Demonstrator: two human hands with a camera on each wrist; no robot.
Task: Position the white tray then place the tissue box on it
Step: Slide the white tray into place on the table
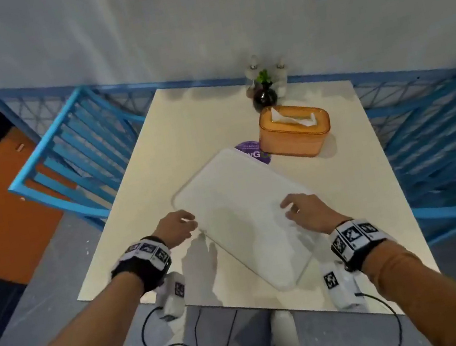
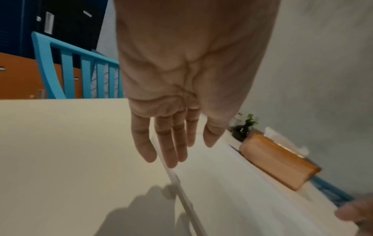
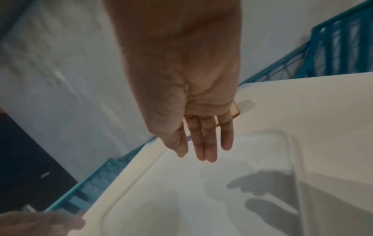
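Your left hand [image 1: 177,228] hovers at the near-left edge of the white tray [image 1: 239,210], fingers straight and loose, holding nothing; whether the fingertips touch the rim cannot be told. The tray lies flat on the cream table [image 1: 141,205], skewed diagonally to the table's edges, and nothing is in it. Its far corner covers part of a purple round sticker [image 1: 251,150]. Your right hand [image 1: 307,211] hangs over the tray's near-right part, fingers likewise extended and released, its shadow falling inside the tray.

Judging by this, you are only at the first step: the tray looks not yet squared up, and the box has not been moved.

Further right and beyond the tray, the orange tissue box [image 1: 293,131] stands on the table just beside the tray's far corner, a white tissue poking from its top slot. Behind it sits a dark vase [image 1: 264,97] holding a green sprig.
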